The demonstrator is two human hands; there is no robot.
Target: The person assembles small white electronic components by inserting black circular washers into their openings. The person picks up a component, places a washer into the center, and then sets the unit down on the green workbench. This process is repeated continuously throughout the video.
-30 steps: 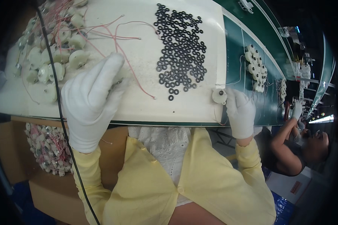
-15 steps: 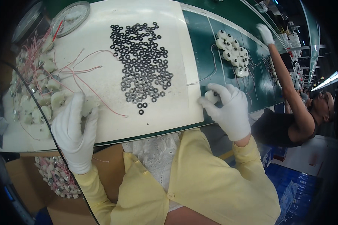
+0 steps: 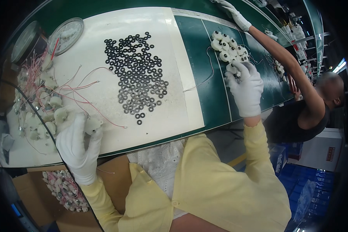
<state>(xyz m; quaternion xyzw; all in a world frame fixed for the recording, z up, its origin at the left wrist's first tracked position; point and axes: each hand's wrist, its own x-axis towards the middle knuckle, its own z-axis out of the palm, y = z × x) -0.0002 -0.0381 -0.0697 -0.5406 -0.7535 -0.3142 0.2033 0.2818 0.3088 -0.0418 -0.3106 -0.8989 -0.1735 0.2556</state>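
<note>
My left hand (image 3: pixel 79 149), in a white glove, pinches a whitish round plastic part (image 3: pixel 92 125) at the near left of the white sheet. Beside it lies a heap of similar parts (image 3: pixel 46 102) with pink and white wires. My right hand (image 3: pixel 246 91), also gloved, has reached over the green table and closes around another white round part (image 3: pixel 232 70), at the near edge of a cluster of white parts (image 3: pixel 225 45) topped with black rings. Its fingers partly hide that piece. Many black rings (image 3: pixel 137 73) are spread across the middle of the sheet.
A clear round tub (image 3: pixel 67 36) stands at the far left by a red stick (image 3: pixel 55 48). Below the table edge, a cardboard box (image 3: pixel 31 191) holds more wired parts (image 3: pixel 65 189). On the right, a co-worker's bare arm and gloved hand (image 3: pixel 234 15) extend over the table.
My right hand has moved right and away from me, carrying the white part to the cluster. My left hand stays at the heap's edge. The co-worker's hand has shifted left.
</note>
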